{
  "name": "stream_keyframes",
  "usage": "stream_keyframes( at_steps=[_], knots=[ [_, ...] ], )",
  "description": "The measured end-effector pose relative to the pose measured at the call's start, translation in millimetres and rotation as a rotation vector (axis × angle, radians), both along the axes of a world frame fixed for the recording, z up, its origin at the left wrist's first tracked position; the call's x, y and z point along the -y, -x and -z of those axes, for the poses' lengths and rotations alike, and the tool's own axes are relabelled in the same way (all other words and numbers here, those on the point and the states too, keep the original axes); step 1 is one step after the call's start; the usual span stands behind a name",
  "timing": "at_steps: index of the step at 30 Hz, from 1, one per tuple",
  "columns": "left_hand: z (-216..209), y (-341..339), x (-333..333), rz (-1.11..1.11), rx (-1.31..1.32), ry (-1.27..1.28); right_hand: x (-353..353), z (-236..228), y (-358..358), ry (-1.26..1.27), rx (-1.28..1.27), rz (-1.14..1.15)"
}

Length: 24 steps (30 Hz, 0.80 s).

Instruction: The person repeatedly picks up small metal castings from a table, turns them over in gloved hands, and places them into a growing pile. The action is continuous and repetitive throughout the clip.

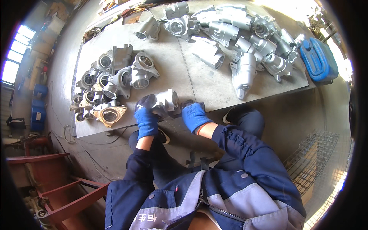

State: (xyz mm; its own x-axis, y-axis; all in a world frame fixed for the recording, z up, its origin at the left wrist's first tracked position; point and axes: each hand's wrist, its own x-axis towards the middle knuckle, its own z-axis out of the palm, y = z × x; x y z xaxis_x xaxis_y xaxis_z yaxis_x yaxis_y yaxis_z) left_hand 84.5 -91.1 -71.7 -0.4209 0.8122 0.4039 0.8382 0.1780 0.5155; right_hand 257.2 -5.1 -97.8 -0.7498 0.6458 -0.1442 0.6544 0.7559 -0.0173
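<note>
At the near edge of the metal table (pixel 168 65), a silver-grey metal casting (pixel 168 100) with round openings lies between my hands. My left hand (pixel 146 111), in a blue glove with a dark palm, is closed on the casting's left side. Just right of the casting is my right hand (pixel 193 114), gloved alike, its dark fingers curled at the table edge. Whatever those fingers hold, if anything, is hidden. Left of my left hand sits a cluster of similar castings (pixel 123 81), with a brownish flanged one (pixel 109 114) nearest me.
Several silver housings (pixel 244 73) are heaped on the table's right side, others (pixel 178 27) along its far side. A blue jerrycan (pixel 319 59) stands by the right edge. Lower left is a red metal frame (pixel 73 203); a wire basket (pixel 312 161) stands lower right. Cables (pixel 90 153) trail across the floor.
</note>
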Motion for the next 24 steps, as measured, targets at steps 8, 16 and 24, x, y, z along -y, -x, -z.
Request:
stream_keyframes(
  at_steps=[8,16,24],
  knots=[
    [-16.9,-4.2,4.5,-0.013,-0.056,0.081,14.9,-57.1,-7.4,0.379,-0.1,0.036],
    [-7.0,33.1,5.4,0.309,-0.18,0.174,-54.8,-126.3,8.1,0.343,0.08,-0.337],
    [-12.2,35.9,4.0,0.431,-0.173,0.159,-94.8,-57.4,6.1,-0.073,-0.018,-0.373]
  ],
)
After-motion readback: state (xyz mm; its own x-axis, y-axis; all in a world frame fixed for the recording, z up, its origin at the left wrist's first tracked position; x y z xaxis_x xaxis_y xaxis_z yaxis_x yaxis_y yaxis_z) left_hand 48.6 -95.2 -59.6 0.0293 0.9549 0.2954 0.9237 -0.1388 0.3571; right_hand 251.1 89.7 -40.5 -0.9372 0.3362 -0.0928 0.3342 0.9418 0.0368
